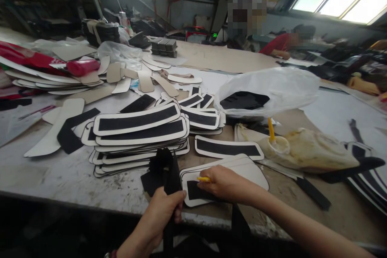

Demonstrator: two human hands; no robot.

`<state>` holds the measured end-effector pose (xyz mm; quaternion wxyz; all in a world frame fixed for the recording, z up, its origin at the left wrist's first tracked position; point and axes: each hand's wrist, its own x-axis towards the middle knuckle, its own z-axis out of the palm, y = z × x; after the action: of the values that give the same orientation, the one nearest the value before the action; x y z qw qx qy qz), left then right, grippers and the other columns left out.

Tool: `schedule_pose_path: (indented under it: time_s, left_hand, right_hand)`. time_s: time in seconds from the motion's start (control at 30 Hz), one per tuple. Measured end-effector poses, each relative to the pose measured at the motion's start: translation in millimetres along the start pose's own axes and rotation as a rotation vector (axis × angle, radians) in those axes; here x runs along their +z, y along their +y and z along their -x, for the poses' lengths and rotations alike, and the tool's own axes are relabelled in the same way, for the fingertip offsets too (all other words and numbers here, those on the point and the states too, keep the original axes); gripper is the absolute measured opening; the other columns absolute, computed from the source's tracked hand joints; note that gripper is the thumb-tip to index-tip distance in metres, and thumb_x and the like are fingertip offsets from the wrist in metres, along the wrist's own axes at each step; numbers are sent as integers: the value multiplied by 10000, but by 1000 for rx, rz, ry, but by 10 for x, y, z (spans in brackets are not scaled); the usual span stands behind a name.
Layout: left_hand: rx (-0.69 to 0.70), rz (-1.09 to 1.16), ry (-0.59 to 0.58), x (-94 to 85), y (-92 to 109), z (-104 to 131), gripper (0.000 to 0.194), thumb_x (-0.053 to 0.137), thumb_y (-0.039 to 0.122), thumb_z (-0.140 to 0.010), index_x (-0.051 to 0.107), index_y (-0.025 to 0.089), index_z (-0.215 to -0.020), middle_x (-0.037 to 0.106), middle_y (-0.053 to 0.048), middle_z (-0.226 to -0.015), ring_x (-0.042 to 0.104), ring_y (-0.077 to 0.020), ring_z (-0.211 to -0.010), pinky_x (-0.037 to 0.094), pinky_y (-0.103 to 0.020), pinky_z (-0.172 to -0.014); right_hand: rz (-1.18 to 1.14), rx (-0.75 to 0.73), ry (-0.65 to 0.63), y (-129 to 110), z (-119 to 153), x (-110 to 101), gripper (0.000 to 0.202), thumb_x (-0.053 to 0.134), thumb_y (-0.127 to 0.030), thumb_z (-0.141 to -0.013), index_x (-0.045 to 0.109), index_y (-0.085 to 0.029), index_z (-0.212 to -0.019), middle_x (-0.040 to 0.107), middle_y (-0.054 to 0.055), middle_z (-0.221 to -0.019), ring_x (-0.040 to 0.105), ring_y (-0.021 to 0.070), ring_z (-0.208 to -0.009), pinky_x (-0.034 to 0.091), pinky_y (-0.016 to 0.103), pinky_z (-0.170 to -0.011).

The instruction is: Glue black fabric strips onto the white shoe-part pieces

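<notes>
My left hand [165, 209] is closed around a bunch of black fabric strips [171, 175] that stand up from the fist near the table's front edge. My right hand [222, 183] pinches a small yellow stick-like tool [204, 179], its working end hidden or too small to make out. Under that hand lies a black strip [193, 190] on the front piece of a fanned pile of white curved panels [252, 173]. Behind them rests a single white panel with a black strip [229, 148].
To the left is a tall stack of white panels with black strips [140, 129]. A clear plastic bag [293, 88] lies behind. At right, a yellow stick [271, 130] stands in a round opening of a stained wrapped container [308, 149]. A person in a red sleeve [275, 44] leans at the far side.
</notes>
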<state>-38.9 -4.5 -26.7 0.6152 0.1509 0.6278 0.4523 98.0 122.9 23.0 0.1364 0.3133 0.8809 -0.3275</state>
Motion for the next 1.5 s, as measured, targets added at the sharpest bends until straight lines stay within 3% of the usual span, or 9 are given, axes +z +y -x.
schedule_pose_path:
  time_s: [0.23, 0.37, 0.47, 0.9, 1.23, 1.5]
  left_hand:
    - [-35, -67, 11, 6, 62, 25, 231, 557, 280, -633, 423, 172, -479, 382, 39, -397, 332, -70, -368, 270, -216, -402]
    - [-33, -79, 33, 31, 108, 48, 292, 607, 370, -653, 449, 168, -515, 387, 46, -417, 337, -73, -374, 275, -218, -394]
    - [-13, -92, 60, 53, 107, 23, 348, 645, 432, -640, 453, 169, -519, 382, 52, -393, 333, -75, -347, 259, -220, -375]
    - [32, -108, 26, 33, 49, -4, 346, 621, 441, -653, 457, 166, -524, 411, 39, -393, 349, -75, -350, 264, -221, -395]
    - [25, -161, 64, 64, 76, -36, 438, 610, 533, -654, 437, 171, -479, 390, 39, -369, 343, -78, -328, 261, -215, -354]
    - [40, -212, 124, 133, 77, -80, 360, 550, 378, -681, 390, 199, -412, 341, 49, -292, 293, -81, -257, 224, -223, -312]
  right_hand:
    - [132, 26, 2, -24, -32, 7, 241, 470, -349, -844, 631, -188, -762, 645, 54, -702, 568, 178, -660, 310, 236, -554]
    - [127, 18, 10, -20, -48, 0, 244, 460, -344, -848, 637, -193, -775, 657, 56, -718, 585, 182, -674, 313, 236, -554]
    - [115, 8, 17, -7, -59, 3, 255, 444, -345, -856, 639, -192, -797, 660, 57, -731, 590, 182, -683, 315, 238, -554]
    - [53, 68, -31, 61, -102, -40, 255, 462, -309, -855, 667, -157, -852, 647, 43, -722, 547, 143, -626, 317, 211, -532]
    - [60, 73, -30, 38, -112, -12, 270, 465, -320, -830, 664, -141, -798, 635, 64, -681, 539, 149, -585, 319, 219, -506]
    - [60, 67, -47, -26, -57, -92, 273, 493, -365, -801, 660, -153, -760, 622, 47, -660, 524, 146, -572, 305, 224, -492]
